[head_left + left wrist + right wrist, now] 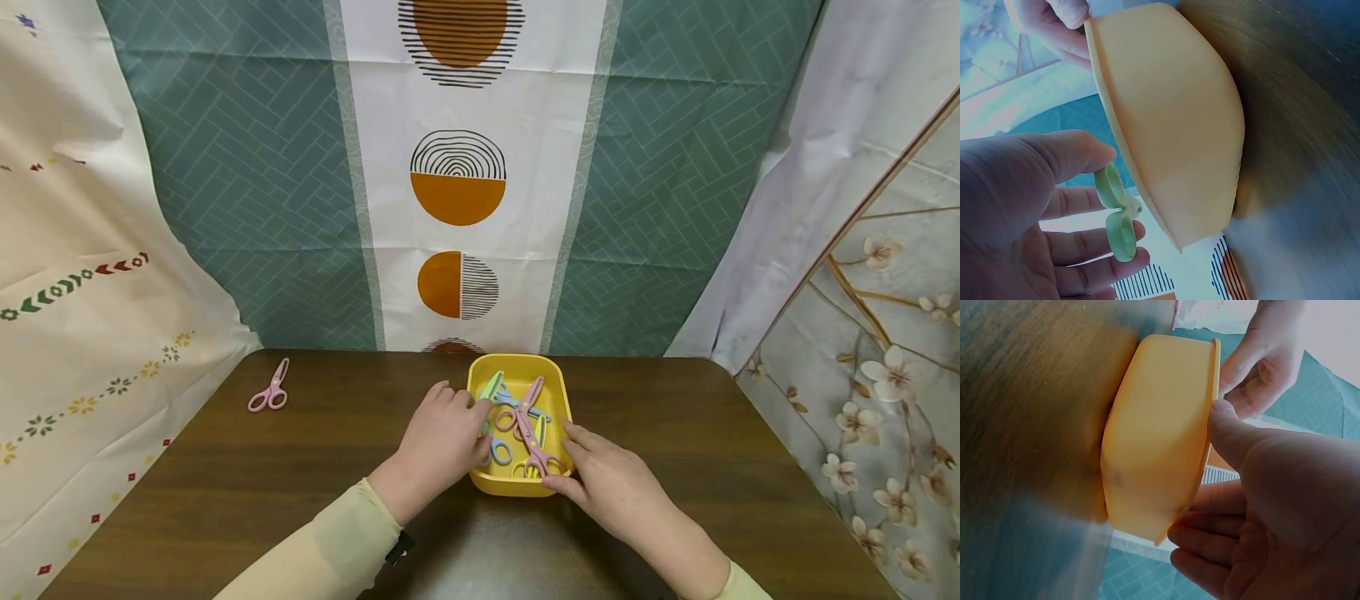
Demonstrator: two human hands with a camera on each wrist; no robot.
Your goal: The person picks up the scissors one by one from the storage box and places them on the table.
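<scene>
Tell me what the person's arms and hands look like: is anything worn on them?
Both hands, the left hand and the right hand, are bare: no gloves or rings show. Each arm wears a pale yellow long sleeve ending near the wrist. A small black strap or clip sits at the left cuff, probably the wrist camera's mount.

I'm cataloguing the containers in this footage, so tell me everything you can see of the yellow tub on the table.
The yellow rectangular plastic tub is shallow, with rounded corners, a thin flared rim and smooth, opaque walls. It stands upright on the dark wooden table, near the middle. Several small plastic-handled scissors in pink, blue, yellow and green lie jumbled inside. The right hand touches its near right rim with thumb and fingers. The left hand is at its left rim, holding green scissor handles.
</scene>
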